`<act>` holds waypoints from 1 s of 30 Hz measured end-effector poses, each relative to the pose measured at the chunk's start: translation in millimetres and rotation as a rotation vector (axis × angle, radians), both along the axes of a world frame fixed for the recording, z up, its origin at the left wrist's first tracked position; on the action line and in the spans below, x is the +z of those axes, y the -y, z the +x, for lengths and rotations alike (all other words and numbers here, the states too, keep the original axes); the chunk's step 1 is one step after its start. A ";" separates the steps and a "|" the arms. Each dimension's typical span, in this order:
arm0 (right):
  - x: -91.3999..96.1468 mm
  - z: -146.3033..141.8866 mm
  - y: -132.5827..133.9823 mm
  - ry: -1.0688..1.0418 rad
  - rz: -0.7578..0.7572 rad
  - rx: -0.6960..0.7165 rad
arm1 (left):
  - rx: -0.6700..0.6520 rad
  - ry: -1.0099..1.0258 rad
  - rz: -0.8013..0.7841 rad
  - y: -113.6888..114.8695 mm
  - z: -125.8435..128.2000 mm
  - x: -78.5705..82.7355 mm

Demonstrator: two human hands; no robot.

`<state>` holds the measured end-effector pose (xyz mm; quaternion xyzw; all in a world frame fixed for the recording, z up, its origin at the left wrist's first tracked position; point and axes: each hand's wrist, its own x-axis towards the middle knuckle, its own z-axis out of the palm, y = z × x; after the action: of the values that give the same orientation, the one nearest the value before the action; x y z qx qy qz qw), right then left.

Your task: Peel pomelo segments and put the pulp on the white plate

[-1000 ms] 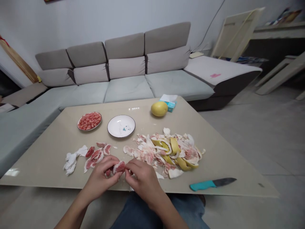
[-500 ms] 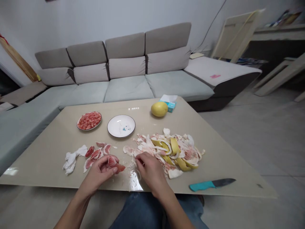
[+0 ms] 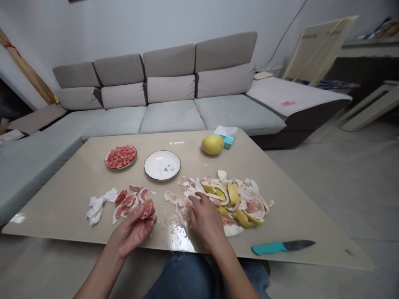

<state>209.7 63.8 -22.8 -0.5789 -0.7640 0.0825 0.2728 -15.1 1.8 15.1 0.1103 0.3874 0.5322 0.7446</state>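
- The person is sitting at the counter (image 3: 274,166) peeling pomelo, and the left hand (image 3: 132,232) is cupping 1 pink segment (image 3: 147,209) palm-up, fingers curled loosely around it, right above the near edge of the counter.
- The right hand (image 3: 205,220) is lying palm-down with fingers spread loose at the near-left edge of the scrap pile (image 3: 224,199); it's touching the white bits of membrane there and not gripping anything as far as the view shows.
- So it's looking like the skin-stripping step: segment in 1 hand, the peeled-off skin going to the heap with the other.
- Judging from that, the next bit is calling for the right hand coming back to the segment and pinching whatever membrane is left on it, gently, since the flesh is soft and crumbly.
- A few more segments (image 3: 129,201) are lying just left of the held one, beside a crumpled tissue (image 3: 98,204).
- Further back, a plate of cleaned flesh (image 3: 121,156) is sitting next to an empty white plate (image 3: 162,165), with a whole yellow pomelo (image 3: 212,144) and a tissue box (image 3: 227,137) behind.
- A teal-handled knife (image 3: 282,247) is lying well off to the right, nobody touching it.
- Writing: nothing readable. The empty plate has a small teal mark in the middle and the tissue box is too small to make out any brand.
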 end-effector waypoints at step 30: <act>-7.8 -4.3 5.2 -0.168 0.035 0.129 | 0.012 -0.949 0.416 10.6 3.9 13.1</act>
<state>205.4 58.6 -30.5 -0.5147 -0.7755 0.1349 0.3399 -11.2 -8.9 28.1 0.4830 0.5690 0.4938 0.4461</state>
